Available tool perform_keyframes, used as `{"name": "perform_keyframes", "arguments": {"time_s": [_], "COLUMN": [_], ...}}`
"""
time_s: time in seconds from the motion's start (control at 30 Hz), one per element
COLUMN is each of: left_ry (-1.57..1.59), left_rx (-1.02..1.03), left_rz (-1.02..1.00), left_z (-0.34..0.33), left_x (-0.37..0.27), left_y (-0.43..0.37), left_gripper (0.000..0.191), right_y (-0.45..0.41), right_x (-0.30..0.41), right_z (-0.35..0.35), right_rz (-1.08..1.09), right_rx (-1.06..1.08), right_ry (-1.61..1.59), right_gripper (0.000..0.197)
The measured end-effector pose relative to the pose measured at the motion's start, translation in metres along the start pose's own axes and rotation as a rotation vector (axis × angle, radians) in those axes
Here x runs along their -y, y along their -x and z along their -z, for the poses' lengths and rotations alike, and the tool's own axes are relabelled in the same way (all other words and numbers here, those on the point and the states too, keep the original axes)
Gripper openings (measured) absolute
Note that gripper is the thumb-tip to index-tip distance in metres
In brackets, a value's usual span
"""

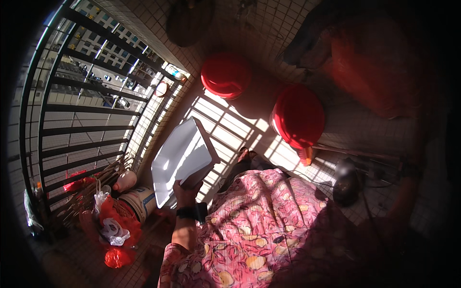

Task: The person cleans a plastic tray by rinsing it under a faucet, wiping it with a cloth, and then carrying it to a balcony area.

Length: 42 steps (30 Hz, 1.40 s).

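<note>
My left hand [187, 191], with a dark band at the wrist, grips the lower end of a rectangular white plastic tub [196, 158]. The tub is tilted, so its smooth inside shows, and it hangs over the sunlit floor left of my feet. Over on the dark right side, my right forearm seems to show faintly, but the hand itself cannot be made out in the shadow. Beyond my feet stand a red lidded bucket [300, 117] and a second round red lid [226, 75].
Metal railings [86, 108] run along the left. Beside them lie a bundle of thin sticks [81, 192], a pale container [138, 201] and red and white plastic bags [119, 230]. A dark rounded object [345, 183] with a cable sits at the right, near a long rod.
</note>
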<state>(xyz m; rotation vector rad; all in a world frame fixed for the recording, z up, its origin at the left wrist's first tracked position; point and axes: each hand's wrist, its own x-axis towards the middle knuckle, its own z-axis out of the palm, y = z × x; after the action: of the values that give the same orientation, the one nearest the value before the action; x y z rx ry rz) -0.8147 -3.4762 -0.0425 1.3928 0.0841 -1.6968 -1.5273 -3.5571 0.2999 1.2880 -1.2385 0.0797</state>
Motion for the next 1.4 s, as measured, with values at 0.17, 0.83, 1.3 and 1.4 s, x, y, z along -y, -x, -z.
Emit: {"name": "perform_keyframes", "arguments": {"time_s": [0.17, 0.83, 1.3, 1.4], "left_ry": [-0.636, -0.503, -0.061, -0.051], "left_rx": [-0.204, -0.186, -0.228, -0.403], "left_rz": [-0.330, -0.463, -0.134, -0.174], "left_z": [0.029, 0.077, 0.056, 0.064], "left_x": [0.040, -0.015, -0.126, -0.124], "left_y": [0.046, 0.011, -0.111, -0.112], "left_gripper": [0.057, 0.043, 0.081, 0.063], "right_y": [0.053, -0.039, -0.088, -0.127], "right_x": [0.164, 0.591, 0.767, 0.821], "right_z": [0.015, 0.235, 0.149, 0.112], "right_rz": [-0.163, -0.429, -0.672, -0.598], "right_rx": [0.290, 2.571, 2.243, 2.203], "right_ry": [-0.671, -1.922, -1.900, -1.737], "right_gripper": [0.028, 0.053, 0.022, 0.023]}}
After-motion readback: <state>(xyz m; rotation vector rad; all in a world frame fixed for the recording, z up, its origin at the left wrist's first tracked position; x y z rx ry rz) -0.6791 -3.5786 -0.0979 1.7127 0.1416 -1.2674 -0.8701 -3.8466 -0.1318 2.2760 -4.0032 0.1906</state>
